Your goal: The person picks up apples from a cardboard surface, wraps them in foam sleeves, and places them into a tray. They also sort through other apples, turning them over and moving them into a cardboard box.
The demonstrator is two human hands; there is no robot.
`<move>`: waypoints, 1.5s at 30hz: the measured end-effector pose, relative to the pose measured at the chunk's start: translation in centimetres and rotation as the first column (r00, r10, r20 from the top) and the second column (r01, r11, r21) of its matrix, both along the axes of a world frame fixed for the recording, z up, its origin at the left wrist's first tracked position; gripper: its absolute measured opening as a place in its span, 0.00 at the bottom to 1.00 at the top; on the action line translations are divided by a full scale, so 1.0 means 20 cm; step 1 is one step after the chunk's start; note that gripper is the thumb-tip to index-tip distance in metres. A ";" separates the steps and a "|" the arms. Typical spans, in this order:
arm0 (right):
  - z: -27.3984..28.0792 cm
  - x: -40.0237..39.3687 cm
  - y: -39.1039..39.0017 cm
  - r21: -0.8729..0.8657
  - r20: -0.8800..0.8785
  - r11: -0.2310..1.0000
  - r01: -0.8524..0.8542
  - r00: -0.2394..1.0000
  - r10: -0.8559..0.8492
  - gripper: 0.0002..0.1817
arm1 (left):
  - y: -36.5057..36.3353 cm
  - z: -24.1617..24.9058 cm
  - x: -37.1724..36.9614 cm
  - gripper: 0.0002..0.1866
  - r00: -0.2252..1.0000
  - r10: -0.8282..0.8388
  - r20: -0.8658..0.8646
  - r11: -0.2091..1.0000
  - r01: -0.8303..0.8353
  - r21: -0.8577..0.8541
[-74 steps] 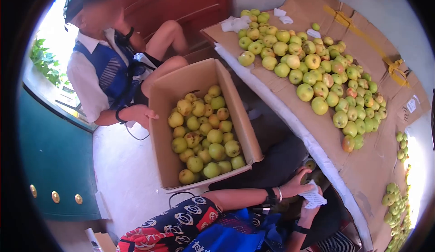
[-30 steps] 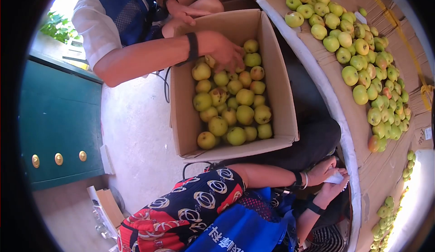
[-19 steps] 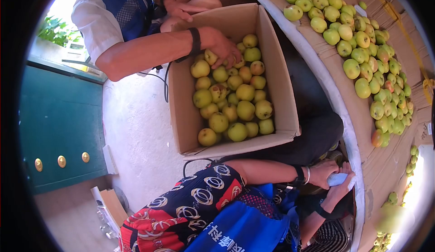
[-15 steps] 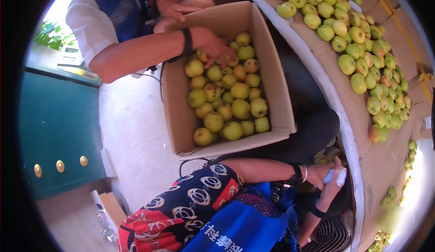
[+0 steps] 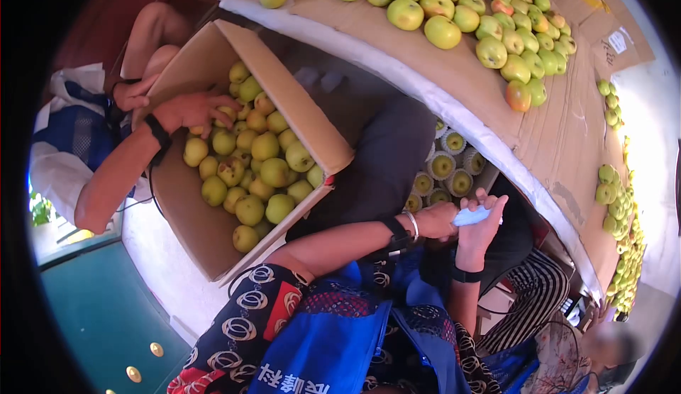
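Note:
My left hand (image 5: pixel 438 222), with a silver bracelet and black band at the wrist, meets my right hand (image 5: pixel 479 236). Between them is a small pale blue piece of soft-looking material (image 5: pixel 470 216). My left fingers are closed at its near end, while my right fingers curl around it with the thumb raised; what it is does not show clearly. Just beyond my hands, a carton holds apples in white foam nets (image 5: pixel 441 165). To the left stands an open cardboard box (image 5: pixel 298 103) of loose yellow-green apples (image 5: pixel 264 147), some with brown blemishes.
A co-worker's hand (image 5: pixel 195 110) reaches into the loose apples. Cardboard (image 5: pixel 397 68) with a white edge carries many apples (image 5: pixel 443 31) along the top and right. My dark-clad knee (image 5: pixel 397 146) is beside the box. Another person in striped trousers (image 5: pixel 532 291) sits lower right.
The view has swung, so the box sits further left and tilted. The netted apples and the person at lower right show now. My hands stay together at the pale blue piece.

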State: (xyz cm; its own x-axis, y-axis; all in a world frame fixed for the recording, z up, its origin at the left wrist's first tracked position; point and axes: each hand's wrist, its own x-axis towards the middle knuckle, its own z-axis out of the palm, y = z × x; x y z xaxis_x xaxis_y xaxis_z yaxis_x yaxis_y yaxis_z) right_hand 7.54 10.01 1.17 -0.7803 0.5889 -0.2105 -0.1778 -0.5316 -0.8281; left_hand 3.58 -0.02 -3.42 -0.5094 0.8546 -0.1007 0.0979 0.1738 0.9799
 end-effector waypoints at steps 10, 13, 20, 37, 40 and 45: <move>-0.39 0.07 0.15 -0.387 0.224 0.911 0.141 0.973 -0.055 0.20 | 0.01 -0.06 0.02 0.15 0.997 -0.030 -0.072 1.000 0.030 0.003; -0.10 -0.02 0.06 -0.203 0.109 0.979 0.009 0.994 0.013 0.20 | -0.01 -0.12 -0.04 0.14 0.999 -0.046 -0.002 0.978 0.045 -0.206; -0.20 -0.01 0.13 -0.416 0.009 0.909 -0.030 0.999 0.037 0.21 | -0.03 0.06 -0.02 0.11 0.971 -0.141 0.194 0.966 0.178 -0.189; -0.19 0.04 -0.01 -0.040 0.066 0.964 -0.264 0.962 0.266 0.16 | -0.03 0.02 -0.07 0.16 0.907 0.209 0.365 0.953 -0.272 0.132; -0.20 0.05 -0.07 0.022 0.177 0.976 -0.215 0.962 0.208 0.13 | -0.06 0.02 -0.11 0.11 0.795 0.416 0.441 0.894 -0.447 -0.037; -0.21 0.05 -0.11 -0.030 0.090 0.956 -0.291 0.952 0.292 0.13 | -0.08 0.09 -0.13 0.14 0.651 0.465 0.600 0.788 -0.614 0.056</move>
